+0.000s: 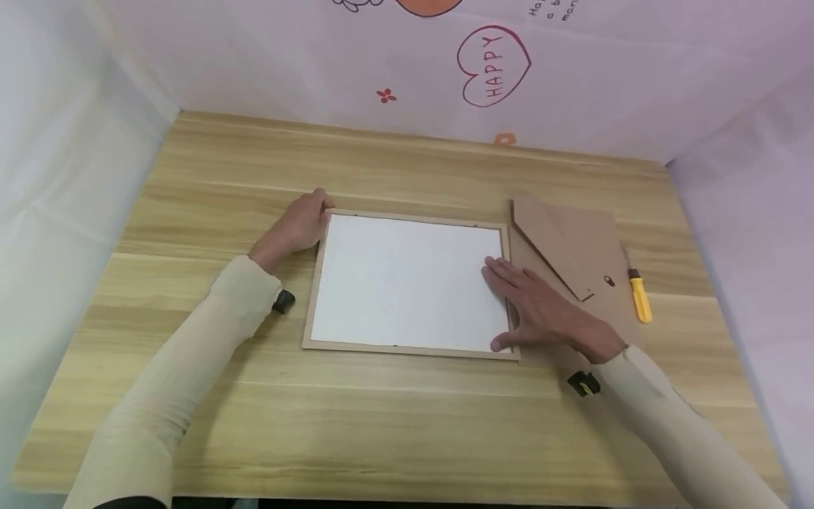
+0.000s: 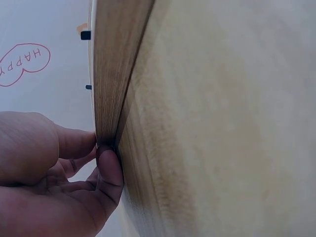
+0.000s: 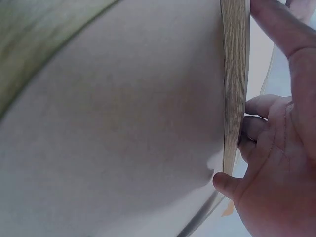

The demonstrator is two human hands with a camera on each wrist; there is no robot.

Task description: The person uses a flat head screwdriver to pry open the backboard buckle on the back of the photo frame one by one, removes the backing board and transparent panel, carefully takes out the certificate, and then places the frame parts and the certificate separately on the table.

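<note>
A thin wooden picture frame lies flat on the table with a white sheet inside it. Small dark tabs stand along its inner edges. At the far left corner, my left hand pinches the frame's rail; in the left wrist view the thumb and a fingertip meet at the end of the wooden side. Over the right rail lies my right hand, its fingers extended onto the white sheet and the thumb near the front right corner. The right wrist view shows this hand against the frame's outer side.
Right of the frame lies a brown backing board with a folded stand flap, partly under the right hand. A screwdriver with a yellow handle rests at its right edge. White cloth walls enclose the wooden table.
</note>
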